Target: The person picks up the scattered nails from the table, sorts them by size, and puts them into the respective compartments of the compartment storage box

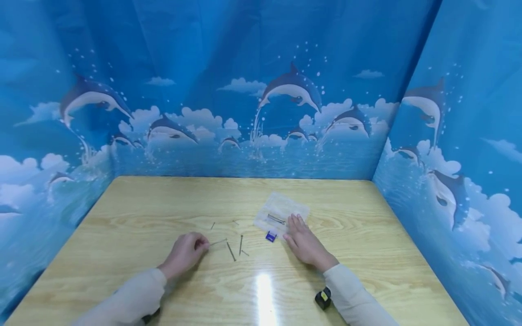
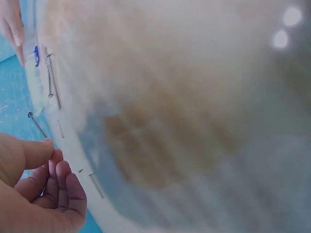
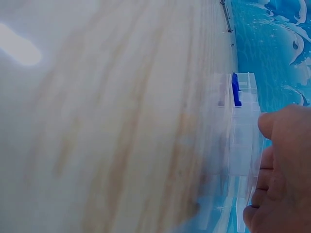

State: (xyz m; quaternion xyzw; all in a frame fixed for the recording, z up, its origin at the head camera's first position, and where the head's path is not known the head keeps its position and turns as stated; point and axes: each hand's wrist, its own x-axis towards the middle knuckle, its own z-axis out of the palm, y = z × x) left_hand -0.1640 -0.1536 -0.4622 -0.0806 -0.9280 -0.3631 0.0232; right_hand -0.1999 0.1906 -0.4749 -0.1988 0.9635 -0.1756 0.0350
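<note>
My left hand (image 1: 185, 253) pinches a thin metal nail (image 1: 218, 242) between thumb and forefinger, just over the table. In the left wrist view, the head of this nail (image 2: 30, 115) points away from the fingertips. To its right on the table lie two longer nails, one slanted (image 1: 231, 251) and one nearly upright in view (image 1: 241, 244). My right hand (image 1: 303, 242) rests on the right side of a clear plastic compartment box (image 1: 265, 208), its fingers fairly straight. Inside the box lie a few long nails (image 1: 276, 219). A blue piece (image 1: 271, 236) sits at the box's near edge.
Small thin nails lie loose about the table: one to the left (image 1: 213, 225), one farther back (image 1: 235, 222) and one near the long nails (image 1: 245, 253). A black device (image 1: 323, 298) is by the right wrist. Blue dolphin-print curtains (image 1: 261, 158) border the wooden table (image 1: 163, 199).
</note>
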